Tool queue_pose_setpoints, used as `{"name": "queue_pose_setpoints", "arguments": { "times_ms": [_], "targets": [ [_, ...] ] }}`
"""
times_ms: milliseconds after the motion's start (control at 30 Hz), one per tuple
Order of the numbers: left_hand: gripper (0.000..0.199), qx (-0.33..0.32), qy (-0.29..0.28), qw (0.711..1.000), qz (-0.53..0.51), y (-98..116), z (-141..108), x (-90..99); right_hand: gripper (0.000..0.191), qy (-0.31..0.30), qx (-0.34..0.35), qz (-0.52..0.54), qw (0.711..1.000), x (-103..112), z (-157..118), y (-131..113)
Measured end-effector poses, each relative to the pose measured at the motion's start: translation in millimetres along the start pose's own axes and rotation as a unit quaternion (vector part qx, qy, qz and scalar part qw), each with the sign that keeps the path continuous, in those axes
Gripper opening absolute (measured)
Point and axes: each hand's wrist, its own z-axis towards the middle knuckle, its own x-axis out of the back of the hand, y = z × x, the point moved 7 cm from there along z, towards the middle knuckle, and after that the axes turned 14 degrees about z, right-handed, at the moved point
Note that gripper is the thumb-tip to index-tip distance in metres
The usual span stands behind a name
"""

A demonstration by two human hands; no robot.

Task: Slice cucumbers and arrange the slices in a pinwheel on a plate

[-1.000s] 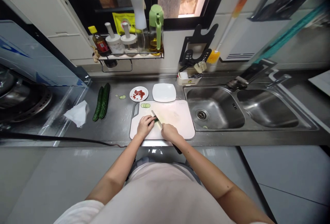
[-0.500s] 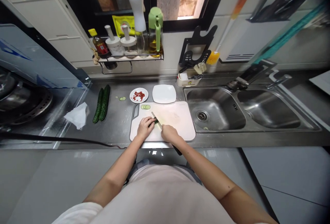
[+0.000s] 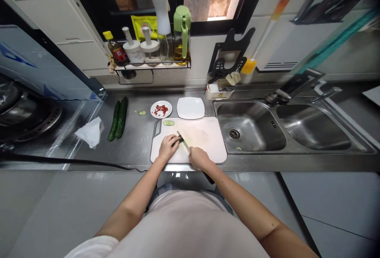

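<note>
Hand (image 3: pixel 168 148) on cucumber piece (image 3: pixel 177 141) (dark green), knife (image 3: pixel 185 143) alongside

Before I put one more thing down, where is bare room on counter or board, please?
The counter is bare between the cucumbers and the cutting board, in front of the loose slices. The board is bare between the right hand and the sink. It is crowded behind the board, with two plates, and mid-board, around the left hand and the knife.

Slices (image 3: pixel 169 123) on board (image 3: pixel 208 145), left rear. Behind: dish (image 3: pixel 169 109) left, plate (image 3: pixel 190 108) right. Cucumbers (image 3: pixel 120 119) left; sink (image 3: pixel 255 133) right.
</note>
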Motion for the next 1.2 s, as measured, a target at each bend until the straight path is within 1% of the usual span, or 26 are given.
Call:
{"name": "queue_pose_setpoints", "arguments": {
  "times_ms": [233, 433, 567, 733, 967, 1200],
  "targets": [
    [0.022, -0.002, 0.0, 1.0, 0.001, 0.0, -0.2, -0.3, 0.032, 0.0, -0.009, 0.009, 1.0, 0.1, 7.1, -3.0],
    [0.022, 0.0, -0.001, 1.0, -0.001, 1.6, -0.5, 2.0, 0.032, 0.015, 0.007, 0.016, 1.0, -2.1, 12.7, -3.0],
    [0.022, -0.002, 0.002, 1.0, 0.004, 2.3, -0.4, 2.4, 0.032, 0.016, 0.004, 0.019, 1.0, -3.6, 14.5, -2.2],
    [0.022, -0.001, 0.005, 1.0, 0.003, 0.9, -0.6, 0.7, 0.032, 0.011, 0.0, 0.019, 1.0, -3.0, 11.2, -3.0],
    [0.022, 0.001, 0.002, 1.0, -0.002, 1.3, -0.6, 1.2, 0.03, 0.005, -0.003, 0.018, 1.0, -6.8, 1.7, 4.7],
    [0.022, 0.002, 0.003, 1.0, -0.001, 1.4, -0.7, 1.5, 0.031, 0.003, -0.006, 0.009, 1.0, -8.5, 4.7, 4.3]
  ]
}}
